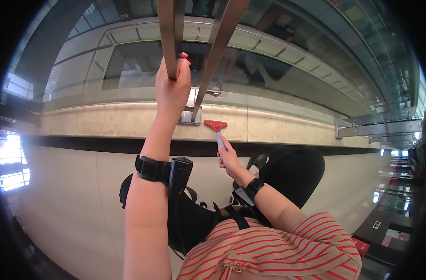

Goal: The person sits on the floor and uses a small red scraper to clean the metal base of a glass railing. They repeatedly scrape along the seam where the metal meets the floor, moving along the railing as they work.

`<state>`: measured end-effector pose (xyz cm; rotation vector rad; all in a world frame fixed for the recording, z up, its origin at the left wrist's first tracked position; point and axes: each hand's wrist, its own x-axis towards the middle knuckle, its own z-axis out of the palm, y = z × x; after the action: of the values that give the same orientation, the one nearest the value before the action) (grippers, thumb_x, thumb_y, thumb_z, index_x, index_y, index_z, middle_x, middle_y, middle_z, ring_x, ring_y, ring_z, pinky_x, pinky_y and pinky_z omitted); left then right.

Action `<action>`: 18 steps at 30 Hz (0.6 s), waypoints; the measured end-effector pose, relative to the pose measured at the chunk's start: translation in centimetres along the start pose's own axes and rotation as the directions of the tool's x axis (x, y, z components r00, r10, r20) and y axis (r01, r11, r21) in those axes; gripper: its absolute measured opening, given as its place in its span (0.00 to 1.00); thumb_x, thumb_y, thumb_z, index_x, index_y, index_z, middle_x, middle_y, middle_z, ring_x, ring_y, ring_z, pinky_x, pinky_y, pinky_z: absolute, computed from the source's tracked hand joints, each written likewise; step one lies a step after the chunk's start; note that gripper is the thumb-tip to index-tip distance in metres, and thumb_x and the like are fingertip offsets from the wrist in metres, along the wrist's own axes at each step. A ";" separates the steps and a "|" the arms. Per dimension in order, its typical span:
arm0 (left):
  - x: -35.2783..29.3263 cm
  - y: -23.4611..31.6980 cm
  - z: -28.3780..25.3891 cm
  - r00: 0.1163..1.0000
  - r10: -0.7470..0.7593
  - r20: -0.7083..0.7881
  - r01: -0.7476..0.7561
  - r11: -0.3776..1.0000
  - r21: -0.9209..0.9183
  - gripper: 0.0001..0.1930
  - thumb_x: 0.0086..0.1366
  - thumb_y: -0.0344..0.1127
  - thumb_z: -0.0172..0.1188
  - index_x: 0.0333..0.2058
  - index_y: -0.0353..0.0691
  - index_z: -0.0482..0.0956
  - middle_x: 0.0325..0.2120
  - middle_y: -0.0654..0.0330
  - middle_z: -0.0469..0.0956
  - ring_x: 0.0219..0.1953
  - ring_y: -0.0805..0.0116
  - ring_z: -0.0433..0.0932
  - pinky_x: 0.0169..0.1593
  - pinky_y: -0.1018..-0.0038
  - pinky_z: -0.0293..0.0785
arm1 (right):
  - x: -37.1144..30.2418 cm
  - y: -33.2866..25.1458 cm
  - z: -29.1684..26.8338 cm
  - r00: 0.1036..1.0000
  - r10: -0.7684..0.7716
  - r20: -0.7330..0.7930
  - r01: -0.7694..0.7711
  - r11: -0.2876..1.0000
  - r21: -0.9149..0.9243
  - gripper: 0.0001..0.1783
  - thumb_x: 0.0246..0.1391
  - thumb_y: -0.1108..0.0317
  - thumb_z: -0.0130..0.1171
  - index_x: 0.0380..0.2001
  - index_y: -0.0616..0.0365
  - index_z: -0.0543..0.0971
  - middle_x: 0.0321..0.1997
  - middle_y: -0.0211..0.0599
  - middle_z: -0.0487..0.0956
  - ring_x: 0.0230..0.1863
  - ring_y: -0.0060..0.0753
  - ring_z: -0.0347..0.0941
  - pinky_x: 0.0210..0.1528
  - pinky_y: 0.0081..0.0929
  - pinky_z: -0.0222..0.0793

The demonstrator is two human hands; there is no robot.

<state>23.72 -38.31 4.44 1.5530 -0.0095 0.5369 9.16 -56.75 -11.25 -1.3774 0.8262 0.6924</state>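
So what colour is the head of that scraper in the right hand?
Red; the scraper has a pale handle gripped by the right hand. Head view shows it.

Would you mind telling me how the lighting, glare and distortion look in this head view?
Head view: even daylight; windows at the left rim blown out; reflections veil the glass panel; straight ledge edges bow toward the rim; left hand on the metal post and red scraper stay sharp.

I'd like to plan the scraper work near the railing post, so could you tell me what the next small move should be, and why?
Probably lower the scraper so its red blade sits flat on the beige stone ledge beside the post base plate. The right hand holds the handle with the blade pointing at that spot, while the left hand grips the metal post, seemingly steadying the body.
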 end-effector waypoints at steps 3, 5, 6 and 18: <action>-0.2 0.2 -0.1 0.999 -0.042 0.017 0.041 0.999 0.025 0.06 0.60 0.31 0.51 0.35 0.39 0.72 0.25 0.64 0.74 0.26 0.78 0.69 0.33 0.80 0.66 | 1.4 -1.3 0.6 0.994 -0.100 0.034 0.097 0.992 0.078 0.30 0.56 0.68 0.41 0.62 0.35 0.55 0.23 0.29 0.63 0.14 0.20 0.54 0.12 0.17 0.49; -0.1 0.4 -0.1 1.000 -0.016 0.007 0.015 0.999 0.047 0.06 0.60 0.31 0.51 0.35 0.40 0.72 0.24 0.65 0.74 0.25 0.78 0.69 0.33 0.80 0.66 | 3.1 -3.3 1.2 0.987 -0.153 0.047 0.148 0.985 0.093 0.30 0.54 0.68 0.41 0.62 0.35 0.55 0.24 0.29 0.62 0.15 0.20 0.54 0.12 0.17 0.48; -0.1 0.5 -0.1 0.999 -0.035 0.009 0.035 0.999 0.037 0.06 0.60 0.31 0.51 0.35 0.40 0.72 0.24 0.65 0.74 0.25 0.78 0.69 0.33 0.80 0.66 | 3.8 -4.0 1.3 0.991 -0.127 0.042 0.124 0.989 0.082 0.30 0.55 0.68 0.41 0.62 0.35 0.55 0.24 0.29 0.62 0.15 0.20 0.54 0.12 0.16 0.48; -0.2 0.4 -0.3 1.000 -0.025 0.004 0.024 0.990 0.137 0.05 0.60 0.35 0.50 0.34 0.43 0.72 0.22 0.64 0.73 0.25 0.71 0.71 0.34 0.75 0.68 | -1.9 2.6 -0.8 0.996 -0.077 0.036 0.078 0.997 -0.025 0.30 0.57 0.68 0.41 0.62 0.35 0.54 0.26 0.28 0.64 0.15 0.19 0.56 0.13 0.16 0.51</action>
<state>23.35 -38.14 4.73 1.6864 0.0428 0.5224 5.83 -57.22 -11.09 -1.4101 0.7343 0.6681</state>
